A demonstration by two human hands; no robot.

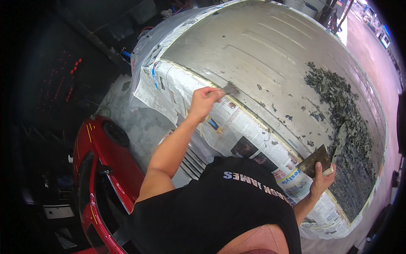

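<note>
My left hand point(205, 101) grips a scraper point(230, 89) with a dark, wide blade, slightly blurred. Its blade lies on the near edge of a bare grey, ribbed metal vehicle roof point(253, 55). In my right hand point(323, 182) is a flat, dark rectangular plate point(314, 161) with a pale edge, tilted over the near right part of the roof. Thumb and fingers pinch it from the side. Dark crumpled paint flakes point(334, 89) lie heaped across the right end of the roof, with smaller bits scattered along the ribs.
Newspaper sheets point(253, 144) and yellowish tape mask the roof's near border, between my body and the metal. A red car point(105, 156) stands lower left on a grey floor point(127, 101). White buckets point(306, 7) stand beyond the far edge. Pinkish ground point(363, 46) runs along the right.
</note>
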